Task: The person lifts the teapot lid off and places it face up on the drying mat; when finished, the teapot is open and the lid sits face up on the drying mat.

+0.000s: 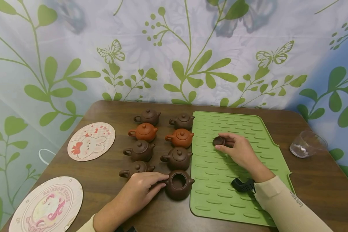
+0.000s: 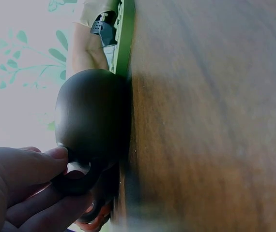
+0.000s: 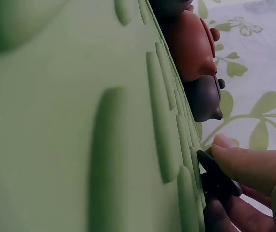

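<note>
At the front of the right column, a dark brown teapot (image 1: 179,190) stands without its lid, its round mouth facing up. My left hand (image 1: 145,187) pinches its handle (image 2: 77,183) between thumb and fingers. Over the green mat (image 1: 211,199), my right hand (image 1: 240,149) holds a small dark brown teapot lid (image 1: 218,141) between thumb and fingers, its hollow underside showing in the head view. In the right wrist view the lid (image 3: 218,171) is close to the mat surface, partly hidden by the fingers.
Several lidded teapots stand in two columns, including an orange teapot (image 1: 145,132) and another orange teapot (image 1: 181,138). A rabbit placemat (image 1: 91,141) and a rainbow-horse placemat (image 1: 46,206) lie at left. A clear cup (image 1: 303,145) is at the right.
</note>
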Motion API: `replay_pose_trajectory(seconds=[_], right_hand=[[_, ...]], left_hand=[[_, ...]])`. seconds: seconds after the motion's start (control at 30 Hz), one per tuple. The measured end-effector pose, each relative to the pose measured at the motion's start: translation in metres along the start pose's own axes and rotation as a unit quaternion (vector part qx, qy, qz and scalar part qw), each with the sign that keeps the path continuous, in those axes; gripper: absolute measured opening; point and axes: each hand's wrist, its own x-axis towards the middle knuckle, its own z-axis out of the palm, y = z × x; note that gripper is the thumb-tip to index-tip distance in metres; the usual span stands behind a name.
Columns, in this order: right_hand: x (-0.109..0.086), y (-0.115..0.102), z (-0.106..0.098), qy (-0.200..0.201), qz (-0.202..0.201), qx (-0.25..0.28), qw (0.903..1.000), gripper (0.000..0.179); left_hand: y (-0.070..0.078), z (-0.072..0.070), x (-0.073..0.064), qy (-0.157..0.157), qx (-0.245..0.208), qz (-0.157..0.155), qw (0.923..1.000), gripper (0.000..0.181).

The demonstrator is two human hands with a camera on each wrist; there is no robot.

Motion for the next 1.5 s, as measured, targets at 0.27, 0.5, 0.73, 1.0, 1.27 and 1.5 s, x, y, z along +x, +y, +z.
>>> replay_pose_trajectory(seconds=[0.27,0.5,0.73,1.0,1.27,1.5], right_hand=[[0.000,-0.002,-0.002,0.005,0.004,0.013,0.9999,0.060],[-0.001,-0.004,-0.006,0.001,0.013,0.017,0.9998,0.064],[-0.004,-0.006,-0.013,0.011,0.021,0.034,0.9992,0.070],[-0.005,-0.010,-0.019,0.020,0.016,0.037,0.9990,0.065],[-0.006,-0.012,-0.019,0.029,0.011,0.035,0.9989,0.064],[-0.007,-0.015,-0.019,0.038,0.004,0.030,0.9988,0.062]], left_hand=[[0.000,0.000,0.000,0.000,0.000,0.001,1.0000,0.031],[0.000,0.000,0.000,0.001,-0.006,0.006,1.0000,0.033],[-0.002,0.000,-0.001,0.006,-0.006,0.014,0.9999,0.035],[-0.002,0.000,0.000,0.008,-0.007,0.016,0.9998,0.035],[-0.001,0.000,0.000,0.002,-0.012,0.008,0.9999,0.033],[-0.001,0.001,0.000,0.004,-0.014,0.018,0.9997,0.033]])
